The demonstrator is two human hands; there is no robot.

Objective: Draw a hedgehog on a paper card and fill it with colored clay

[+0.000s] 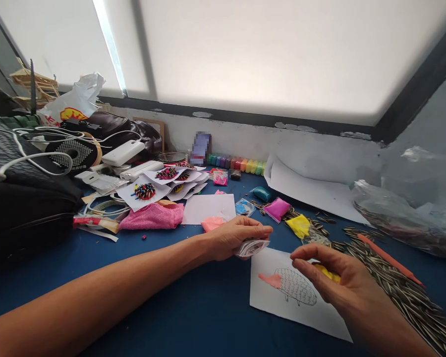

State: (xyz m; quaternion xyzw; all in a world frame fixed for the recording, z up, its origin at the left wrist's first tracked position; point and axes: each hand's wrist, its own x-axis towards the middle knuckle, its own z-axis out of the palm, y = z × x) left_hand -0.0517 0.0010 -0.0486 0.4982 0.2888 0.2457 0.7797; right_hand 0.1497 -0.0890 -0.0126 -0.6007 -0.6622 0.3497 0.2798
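My left hand [232,235] is closed on a small crumpled clear plastic bag [251,247], above the top edge of a white sheet. To its right, my right hand [334,277] is curled, thumb and forefinger tips nearly meeting. Yellow clay [327,273] shows inside its curled fingers. Under the hands lies the white sheet [262,295] with a pencil drawing of a hedgehog-like animal [295,287]. Pink clay [270,280] covers the animal's pointed snout. My right hand and forearm hide part of the sheet.
Sunflower seeds [401,292] spread along the right with an orange stick-like tool [390,260]. Yellow [298,226] and magenta [277,210] clay packets lie beyond the sheet. Finished seed pictures [144,191], a pink cloth [152,216] and a black bag [26,198] occupy the left.
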